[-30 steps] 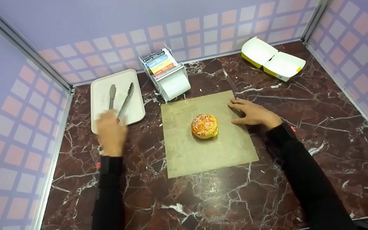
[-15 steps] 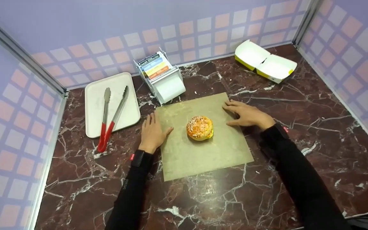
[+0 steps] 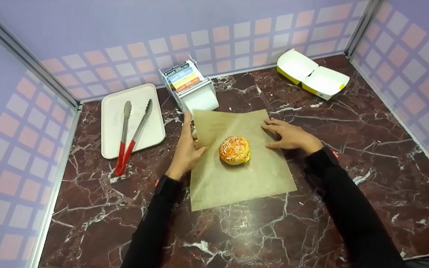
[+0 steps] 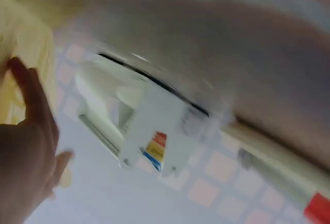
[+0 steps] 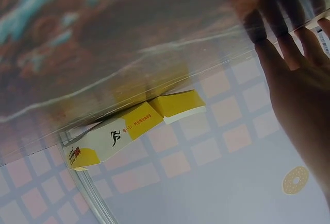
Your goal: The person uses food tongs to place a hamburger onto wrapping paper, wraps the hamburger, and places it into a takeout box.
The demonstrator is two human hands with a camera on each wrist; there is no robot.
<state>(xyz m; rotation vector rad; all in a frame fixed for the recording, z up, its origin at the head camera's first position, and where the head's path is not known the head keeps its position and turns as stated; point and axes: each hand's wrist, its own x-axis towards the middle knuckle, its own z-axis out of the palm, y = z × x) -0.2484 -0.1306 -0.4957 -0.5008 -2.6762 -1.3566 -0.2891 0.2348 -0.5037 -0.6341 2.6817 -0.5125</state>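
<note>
Left hand [image 3: 186, 153]: fingers straight, unclamped, propping paper [image 3: 244, 182] at left
Right hand [image 3: 292, 136]: fingers apart, on right edge
Burger [image 3: 234, 150]: easy imo, don't tip

Back wall [image 3: 184, 22]: lavender-blue, crossed low down by a checked band [image 3: 221, 50] in which pink and pale grey squares are set.
Left wall [image 3: 17, 156]: patterned in the same colours, its foot edged by a pale strip [image 3: 55, 190].
Right wall [image 3: 412, 70]: covered with similar squares, seen at a slant from the head.
Corner posts [image 3: 362, 28]: made of grey metal, placed where the walls are met.
Tabletop [image 3: 233, 242]: dark red-brown, marbled, streaked with white veins.
Glare [image 3: 242, 219]: softly reflected near the front.
Doughnut motif [image 5: 287, 185]: shown on lavender in the right wrist view.
</note>
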